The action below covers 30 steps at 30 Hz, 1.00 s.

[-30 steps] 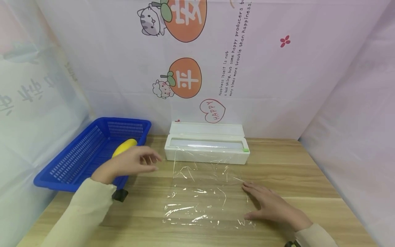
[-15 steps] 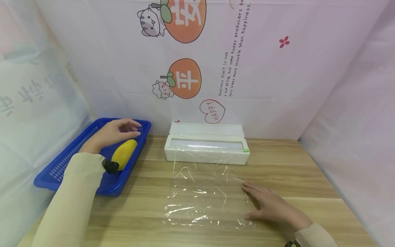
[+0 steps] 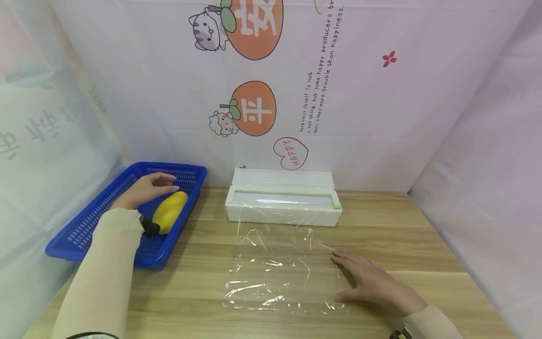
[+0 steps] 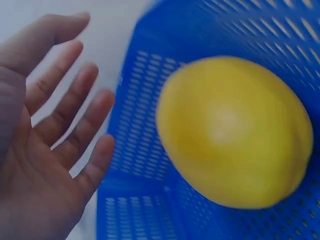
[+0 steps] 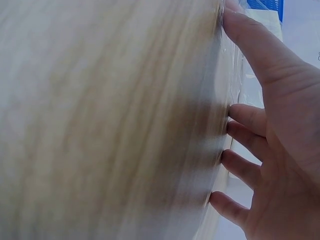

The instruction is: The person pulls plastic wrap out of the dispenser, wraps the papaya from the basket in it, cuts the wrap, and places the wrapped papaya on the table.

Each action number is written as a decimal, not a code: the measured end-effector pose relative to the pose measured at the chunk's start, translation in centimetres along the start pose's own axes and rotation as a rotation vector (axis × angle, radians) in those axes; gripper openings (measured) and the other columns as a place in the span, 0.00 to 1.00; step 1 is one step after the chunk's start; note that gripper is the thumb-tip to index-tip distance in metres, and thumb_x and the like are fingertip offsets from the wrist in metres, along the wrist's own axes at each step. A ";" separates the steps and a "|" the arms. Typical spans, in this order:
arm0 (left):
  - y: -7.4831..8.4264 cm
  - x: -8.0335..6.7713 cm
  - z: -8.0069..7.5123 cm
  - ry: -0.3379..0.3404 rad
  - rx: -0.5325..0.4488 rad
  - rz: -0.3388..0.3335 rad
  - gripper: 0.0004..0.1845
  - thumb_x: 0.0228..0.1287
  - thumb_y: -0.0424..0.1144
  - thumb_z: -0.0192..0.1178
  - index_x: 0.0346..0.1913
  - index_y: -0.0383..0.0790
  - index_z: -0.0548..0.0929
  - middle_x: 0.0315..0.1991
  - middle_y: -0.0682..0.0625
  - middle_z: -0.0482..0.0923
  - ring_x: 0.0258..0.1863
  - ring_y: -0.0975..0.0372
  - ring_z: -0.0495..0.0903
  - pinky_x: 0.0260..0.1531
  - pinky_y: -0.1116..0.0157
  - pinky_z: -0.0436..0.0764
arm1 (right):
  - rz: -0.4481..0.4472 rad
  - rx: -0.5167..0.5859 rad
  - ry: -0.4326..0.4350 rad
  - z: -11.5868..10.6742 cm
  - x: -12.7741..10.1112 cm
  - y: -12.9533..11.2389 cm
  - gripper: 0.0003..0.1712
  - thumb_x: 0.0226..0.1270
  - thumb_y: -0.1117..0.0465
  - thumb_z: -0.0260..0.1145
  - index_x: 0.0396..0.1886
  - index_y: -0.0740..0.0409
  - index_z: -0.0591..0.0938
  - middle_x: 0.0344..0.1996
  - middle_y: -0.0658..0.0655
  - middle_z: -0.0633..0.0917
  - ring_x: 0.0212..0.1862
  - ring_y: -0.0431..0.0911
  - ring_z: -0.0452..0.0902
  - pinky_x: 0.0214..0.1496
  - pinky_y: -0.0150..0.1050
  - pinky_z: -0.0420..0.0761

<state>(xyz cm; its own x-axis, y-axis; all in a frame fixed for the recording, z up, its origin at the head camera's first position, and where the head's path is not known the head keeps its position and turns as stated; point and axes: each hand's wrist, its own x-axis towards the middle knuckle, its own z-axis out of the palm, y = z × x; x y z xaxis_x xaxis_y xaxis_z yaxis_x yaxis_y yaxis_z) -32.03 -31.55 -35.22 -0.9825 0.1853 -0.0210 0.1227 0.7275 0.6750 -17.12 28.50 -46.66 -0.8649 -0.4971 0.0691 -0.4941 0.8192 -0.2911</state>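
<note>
Red "HAPPY" heart (image 3: 291, 153) above white dispenser (image 3: 282, 203)

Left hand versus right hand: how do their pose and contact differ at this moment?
The left hand hovers with spread fingers above the yellow fruit in the blue basket, apparently touching nothing; the right hand lies flat on the table, pressing the plastic wrap sheet's right edge. Both hands are open, in beige sleeves.

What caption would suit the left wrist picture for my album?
An open left hand hovers beside a smooth yellow oval fruit lying in a blue perforated plastic basket.
</note>
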 end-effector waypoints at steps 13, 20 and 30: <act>-4.4 -0.4 1.4 -0.216 -0.118 -0.228 0.55 0.68 0.63 0.58 0.78 0.28 0.42 0.73 0.22 0.49 0.70 0.32 0.55 0.64 0.38 0.65 | 0.007 0.011 -0.001 -0.1 -0.1 -0.1 0.59 0.46 0.22 0.69 0.72 0.53 0.71 0.72 0.57 0.70 0.68 0.61 0.66 0.61 0.76 0.61; -3.5 -1.0 1.9 -0.266 -0.082 -0.300 0.59 0.65 0.68 0.57 0.78 0.29 0.41 0.72 0.22 0.45 0.68 0.30 0.54 0.61 0.35 0.66 | 0.020 0.012 -0.001 -0.2 -0.1 -0.2 0.60 0.45 0.23 0.69 0.72 0.53 0.71 0.72 0.57 0.69 0.69 0.61 0.66 0.62 0.76 0.60; -3.2 -1.3 1.8 -0.234 -0.029 -0.262 0.57 0.64 0.68 0.58 0.77 0.27 0.48 0.67 0.23 0.56 0.60 0.37 0.68 0.52 0.43 0.77 | 0.014 0.007 0.004 -0.3 -0.1 -0.4 0.59 0.46 0.23 0.69 0.71 0.55 0.72 0.71 0.58 0.70 0.68 0.61 0.66 0.61 0.76 0.61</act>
<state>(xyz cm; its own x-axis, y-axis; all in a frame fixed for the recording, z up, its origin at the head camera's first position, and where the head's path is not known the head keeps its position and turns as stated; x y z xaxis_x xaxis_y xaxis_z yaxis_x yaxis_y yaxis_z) -30.85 -32.89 -38.70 -0.9210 0.1436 -0.3622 -0.1365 0.7517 0.6452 -16.88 28.34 -46.27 -0.8720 -0.4845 0.0693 -0.4815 0.8239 -0.2990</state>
